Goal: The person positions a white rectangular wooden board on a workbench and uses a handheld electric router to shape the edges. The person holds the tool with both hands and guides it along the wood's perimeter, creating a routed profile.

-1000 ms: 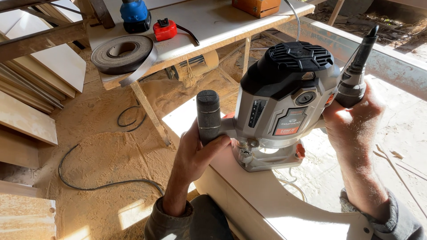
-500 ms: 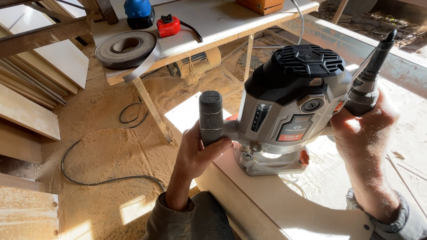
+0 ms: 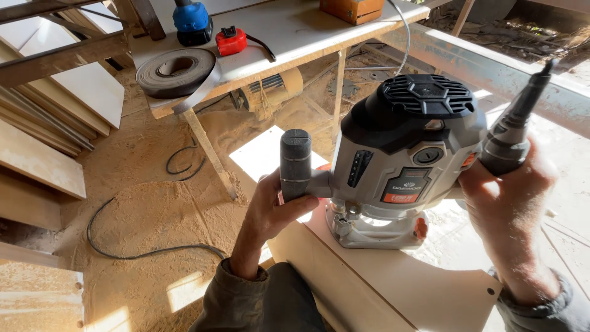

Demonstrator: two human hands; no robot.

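Observation:
A grey and black plunge router (image 3: pixel 402 157) stands with its base on a pale wooden board (image 3: pixel 393 283). My left hand (image 3: pixel 270 209) grips the router's left handle (image 3: pixel 295 161). My right hand (image 3: pixel 507 197) is wrapped round the right handle (image 3: pixel 507 144), whose cord sleeve sticks up to the upper right. The cutter under the base is hidden.
A white workbench (image 3: pixel 295 31) behind holds a roll of grey edge banding (image 3: pixel 177 71), a red tape measure (image 3: pixel 232 40), a blue tool (image 3: pixel 192 17) and a wooden box (image 3: pixel 358 8). Boards (image 3: pixel 43 117) are stacked at left. A black cable (image 3: pixel 135 249) lies on the sawdust floor.
The router, with both hands on its handles, sits further right and lower in view than before; the workbench and floor have shifted likewise.

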